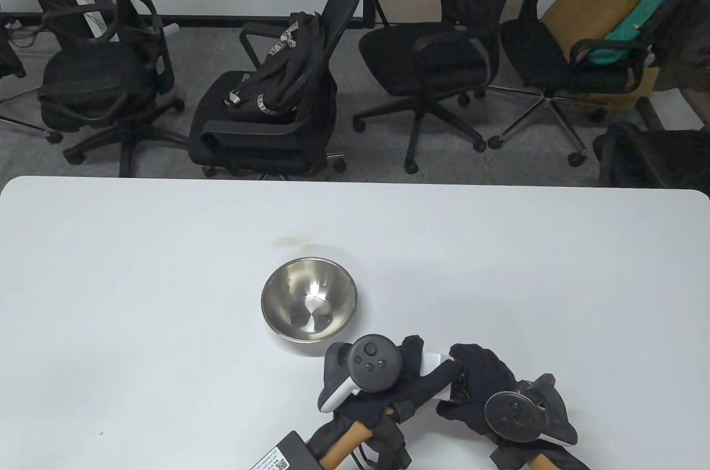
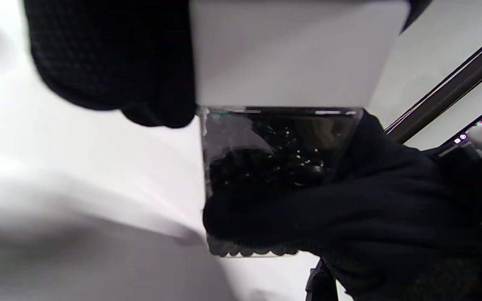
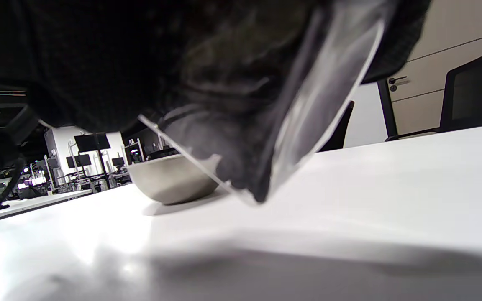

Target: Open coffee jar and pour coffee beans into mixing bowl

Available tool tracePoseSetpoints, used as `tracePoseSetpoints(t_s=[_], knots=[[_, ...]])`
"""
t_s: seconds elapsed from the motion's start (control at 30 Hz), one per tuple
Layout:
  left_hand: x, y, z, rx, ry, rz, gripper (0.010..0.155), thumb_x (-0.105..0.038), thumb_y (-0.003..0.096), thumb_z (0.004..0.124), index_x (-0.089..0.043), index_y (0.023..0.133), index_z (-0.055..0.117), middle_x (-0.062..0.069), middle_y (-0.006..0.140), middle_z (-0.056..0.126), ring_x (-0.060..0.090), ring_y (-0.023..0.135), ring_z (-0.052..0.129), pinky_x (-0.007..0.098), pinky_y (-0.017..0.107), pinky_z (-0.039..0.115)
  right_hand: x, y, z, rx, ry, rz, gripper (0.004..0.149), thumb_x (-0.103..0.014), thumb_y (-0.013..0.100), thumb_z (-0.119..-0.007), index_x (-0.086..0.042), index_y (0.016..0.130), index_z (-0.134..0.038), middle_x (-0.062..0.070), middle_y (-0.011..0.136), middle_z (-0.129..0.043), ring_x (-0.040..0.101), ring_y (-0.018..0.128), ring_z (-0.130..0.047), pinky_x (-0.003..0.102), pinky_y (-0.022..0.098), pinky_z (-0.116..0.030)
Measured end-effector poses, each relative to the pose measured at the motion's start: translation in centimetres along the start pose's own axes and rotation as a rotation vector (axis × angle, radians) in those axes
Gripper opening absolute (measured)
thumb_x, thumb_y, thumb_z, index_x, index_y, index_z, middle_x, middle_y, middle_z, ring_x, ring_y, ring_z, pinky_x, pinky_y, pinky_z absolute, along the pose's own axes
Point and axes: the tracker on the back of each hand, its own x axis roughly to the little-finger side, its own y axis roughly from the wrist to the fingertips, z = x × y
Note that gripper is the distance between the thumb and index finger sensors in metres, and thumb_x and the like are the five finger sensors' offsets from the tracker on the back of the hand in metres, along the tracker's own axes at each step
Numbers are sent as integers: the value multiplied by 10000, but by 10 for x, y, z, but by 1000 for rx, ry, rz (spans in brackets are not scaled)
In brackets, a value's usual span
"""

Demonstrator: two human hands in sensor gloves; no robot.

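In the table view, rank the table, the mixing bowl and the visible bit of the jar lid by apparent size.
1. table
2. mixing bowl
3. jar lid, mostly hidden by the hands

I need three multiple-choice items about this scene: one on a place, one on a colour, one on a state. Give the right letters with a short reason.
1. Where is the mixing bowl relative to the hands?
A. farther up the table
B. between them
C. to their right

2. What colour is the jar's lid?
A. red
B. white
C. green

3. What is in the bowl?
A. coffee beans
B. water
C. nothing

Key:
1 A, the table view shows it beyond the left hand and right hand.
2 B, the left wrist view shows a white lid on the coffee jar.
3 C, only bare steel shows.
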Motion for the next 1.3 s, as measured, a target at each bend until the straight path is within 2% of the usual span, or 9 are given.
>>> tracePoseSetpoints(t_s=[0.13,0.23,0.33,0.47,0.57,0.7,0.8,1.03,1.3], knots=[[0,-2,-4,2,22,-17,1085,-776,554,510,149,1115,592,318,826,881,323,515,1032,409,320,952,1,0,2,4,15,-8,950,-496,446,-923,20,1057,-410,300,988,-585,442,844,-714,650,640,-688],[-1,-6,-11,-53,83,29,1128,-806,523,455,106,1184,513,369,1039,713,479,786,908,578,539,840,4,-1,6,14,28,-19,950,-496,447,-922,21,1058,-409,302,989,-584,445,843,-715,650,639,-687],[-3,-5,-15,-48,102,254,1070,-761,526,575,62,1206,499,366,1134,570,531,943,760,684,666,691,8,-1,8,12,34,-26,951,-496,448,-922,21,1058,-408,302,990,-584,445,845,-713,650,640,-687],[-6,-5,-14,32,268,407,1062,-723,516,701,13,1227,421,322,1186,482,488,1024,699,714,705,646,11,-2,8,6,29,-27,951,-494,446,-923,19,1059,-408,301,991,-583,443,847,-712,651,643,-684],[-8,-5,-11,58,308,452,1060,-649,509,806,-18,1238,365,286,1219,453,461,1079,680,712,723,638,11,-2,8,-2,19,-23,952,-494,446,-923,17,1060,-407,299,994,-580,443,849,-711,650,645,-684],[-10,-5,-8,69,333,478,955,-526,530,869,-38,1226,431,244,1199,535,440,1063,719,698,726,652,10,-2,8,-10,15,-15,951,-493,445,-924,17,1059,-408,299,993,-583,443,850,-710,651,646,-683],[-10,-5,-9,75,345,469,911,-512,537,866,-51,1217,472,223,1181,579,438,1054,727,703,725,651,9,-2,7,-17,2,-7,951,-494,445,-924,15,1060,-408,297,995,-581,441,851,-711,650,647,-683],[-9,-5,-11,49,328,454,909,-540,518,881,-24,1189,550,241,1122,663,437,958,805,616,692,736,8,-2,6,-18,4,2,952,-492,444,-925,15,1061,-406,297,996,-580,442,852,-709,652,648,-680],[-2,-2,-14,1,190,290,939,-643,497,855,43,1111,671,260,965,823,380,732,969,486,529,883,7,-2,6,-6,-35,2,950,-492,445,-924,15,1060,-408,297,994,-581,442,851,-709,650,648,-681]])
